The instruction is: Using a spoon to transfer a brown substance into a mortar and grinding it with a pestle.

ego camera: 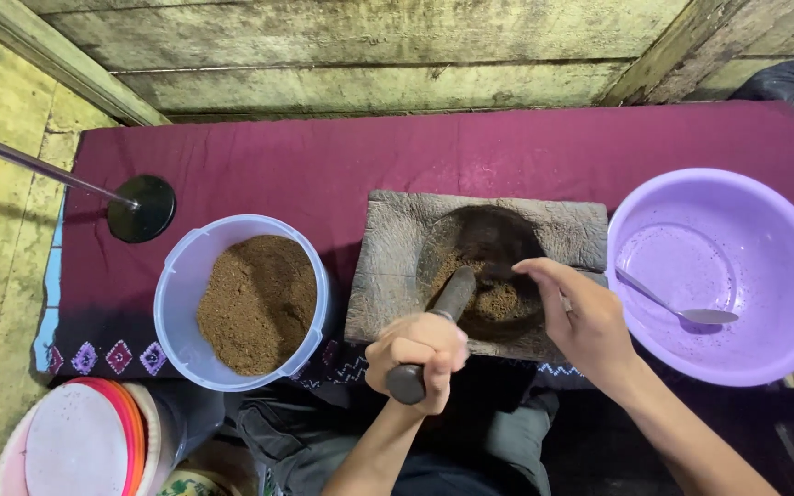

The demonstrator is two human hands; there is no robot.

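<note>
A rough stone grinding slab [397,230] lies on a maroon cloth, with a dark hollow holding brown ground spice [498,298]. My left hand [417,354] is closed around a dark stone pestle [452,294], whose tip rests in the hollow at the spice's left edge. My right hand [576,317] reaches over the slab's right side, fingers curled into the hollow and touching the spice.
A clear plastic tub [176,294] of brown powder stands left of the slab. A purple basin [765,230] with a metal spoon [682,308] sits at right. A black stand base [141,208] is far left; stacked lids [75,441] lie bottom left. Wooden planks form the wall behind.
</note>
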